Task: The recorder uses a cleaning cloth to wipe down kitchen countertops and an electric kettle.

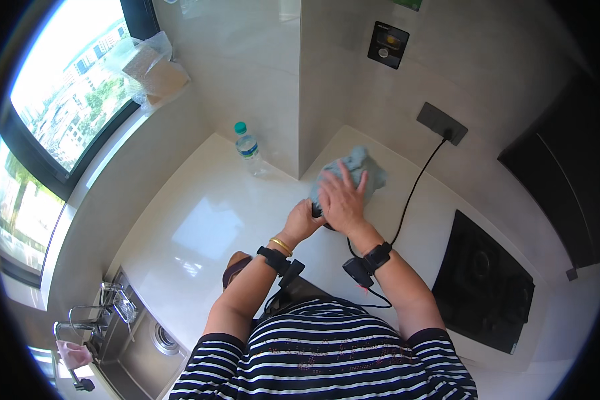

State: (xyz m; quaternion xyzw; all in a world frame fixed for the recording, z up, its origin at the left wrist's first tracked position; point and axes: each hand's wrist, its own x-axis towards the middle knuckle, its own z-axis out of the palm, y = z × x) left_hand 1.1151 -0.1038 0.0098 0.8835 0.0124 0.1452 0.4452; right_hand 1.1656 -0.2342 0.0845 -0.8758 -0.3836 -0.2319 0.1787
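A grey-blue cloth lies bunched over a mostly hidden object in the corner of the white countertop. My right hand presses on the cloth from above, fingers spread and slightly blurred. Close at its left, my left hand grips a dark part, perhaps a handle, that shows under the cloth's edge. What this covered object is, I cannot tell. A black cord runs from the wall socket down past my right forearm; its lower end is partly hidden by my arm.
A clear plastic bottle with a green cap stands by the wall corner. The black gas hob is at the right, the steel sink with its faucet at the lower left. Near my left forearm sits a brown object, partly hidden.
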